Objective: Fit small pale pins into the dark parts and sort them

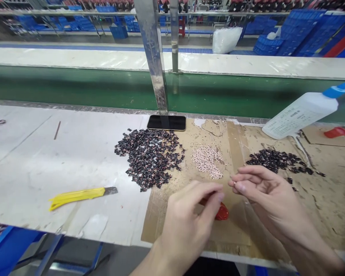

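Observation:
Over the cardboard, my left hand [186, 211] is closed, thumb pressed to forefinger; anything between those tips is too small or hidden to make out. A shiny red object [222, 212] shows just behind its thumb, mostly covered by the hand. To the right, my right hand [271, 197] pinches a tiny pale piece [234, 184] between thumb and fingertips. Beyond both hands lies a heap of small pale pink pieces [204, 159]. Small glossy black pieces form a large pile [151, 155] at left, and a smaller dark pile [276, 160] sits behind my right hand.
A black phone [166, 123] lies at the foot of a metal post [155, 57]. At right a white bottle with a blue nozzle [300, 115] leans over, near a red cap [335, 132]. A yellow-wrapped blade [80, 195] rests at left. A green conveyor belt [89, 86] runs behind.

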Action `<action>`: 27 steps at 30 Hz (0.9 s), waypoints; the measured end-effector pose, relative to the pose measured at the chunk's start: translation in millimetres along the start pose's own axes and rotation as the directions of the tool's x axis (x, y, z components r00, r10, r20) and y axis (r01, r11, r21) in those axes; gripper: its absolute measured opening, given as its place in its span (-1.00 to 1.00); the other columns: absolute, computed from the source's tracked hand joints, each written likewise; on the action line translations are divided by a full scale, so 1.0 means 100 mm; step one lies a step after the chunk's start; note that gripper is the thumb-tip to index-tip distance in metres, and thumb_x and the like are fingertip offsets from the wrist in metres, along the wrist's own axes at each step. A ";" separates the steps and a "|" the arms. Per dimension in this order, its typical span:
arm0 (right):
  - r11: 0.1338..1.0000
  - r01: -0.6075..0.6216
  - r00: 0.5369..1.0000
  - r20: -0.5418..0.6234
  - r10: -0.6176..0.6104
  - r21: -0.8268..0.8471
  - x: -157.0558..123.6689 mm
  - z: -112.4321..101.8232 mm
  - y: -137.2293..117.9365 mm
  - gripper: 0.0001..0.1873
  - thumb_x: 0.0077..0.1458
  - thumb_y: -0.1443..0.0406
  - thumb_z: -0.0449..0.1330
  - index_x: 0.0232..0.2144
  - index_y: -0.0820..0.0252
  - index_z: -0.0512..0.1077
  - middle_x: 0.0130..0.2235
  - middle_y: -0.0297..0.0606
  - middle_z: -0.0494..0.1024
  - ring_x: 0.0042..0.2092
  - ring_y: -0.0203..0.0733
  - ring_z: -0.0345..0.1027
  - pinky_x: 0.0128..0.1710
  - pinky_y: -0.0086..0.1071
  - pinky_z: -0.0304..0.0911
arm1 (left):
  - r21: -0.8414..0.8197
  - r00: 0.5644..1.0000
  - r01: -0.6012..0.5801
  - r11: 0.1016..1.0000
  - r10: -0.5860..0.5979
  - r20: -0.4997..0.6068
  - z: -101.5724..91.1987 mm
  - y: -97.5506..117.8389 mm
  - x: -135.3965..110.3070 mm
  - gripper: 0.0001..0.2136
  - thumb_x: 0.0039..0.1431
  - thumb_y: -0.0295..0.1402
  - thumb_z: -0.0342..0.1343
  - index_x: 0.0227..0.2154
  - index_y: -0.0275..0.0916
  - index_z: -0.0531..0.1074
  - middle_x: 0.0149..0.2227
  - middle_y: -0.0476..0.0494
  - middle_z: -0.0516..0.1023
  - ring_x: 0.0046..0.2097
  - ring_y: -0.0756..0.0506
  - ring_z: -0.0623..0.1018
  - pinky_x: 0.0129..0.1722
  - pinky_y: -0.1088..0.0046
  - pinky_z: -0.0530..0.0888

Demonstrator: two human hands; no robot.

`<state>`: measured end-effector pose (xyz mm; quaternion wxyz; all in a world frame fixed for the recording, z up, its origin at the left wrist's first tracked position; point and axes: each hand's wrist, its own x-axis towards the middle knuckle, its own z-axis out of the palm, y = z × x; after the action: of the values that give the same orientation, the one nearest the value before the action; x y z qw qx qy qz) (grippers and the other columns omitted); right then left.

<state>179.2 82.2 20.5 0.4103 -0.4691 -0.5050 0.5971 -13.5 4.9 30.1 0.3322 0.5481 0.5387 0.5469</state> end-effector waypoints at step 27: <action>0.936 0.203 0.978 0.110 -0.179 -0.287 -0.42 0.13 -0.09 -0.93 0.11 0.32 0.42 -0.32 0.01 0.68 -0.33 -0.29 0.72 -0.34 -0.21 0.65 -0.37 -0.54 0.58 | -0.035 0.943 0.171 0.985 -0.153 0.297 0.01 0.01 -0.11 -0.83 0.34 -0.41 0.15 -0.34 -0.26 0.61 -0.45 -0.09 0.66 -0.50 0.00 0.56 -0.46 0.54 0.52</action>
<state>176.4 39.9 36.3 0.3700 -0.4492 -0.6486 0.4905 -10.2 -5.1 28.0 0.4684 0.5667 0.5100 0.4466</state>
